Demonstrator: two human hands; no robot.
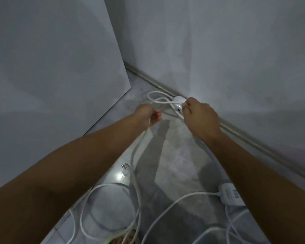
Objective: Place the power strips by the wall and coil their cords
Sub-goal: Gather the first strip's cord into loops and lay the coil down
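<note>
The right hand [199,117] pinches the white cord [159,102] just beside the far power strip [178,103], which lies against the wall [236,59], while the left hand [149,114] closes its fingers [157,115] on the same cord where a loop is forming; to coil well, I judge each turn should match the last and lie flat by the strip. A second power strip [228,194] lies near the baseboard [253,143], and its loose cords [104,208] and a plug [125,170] sprawl across the floor [174,164], ready to tangle.
</note>
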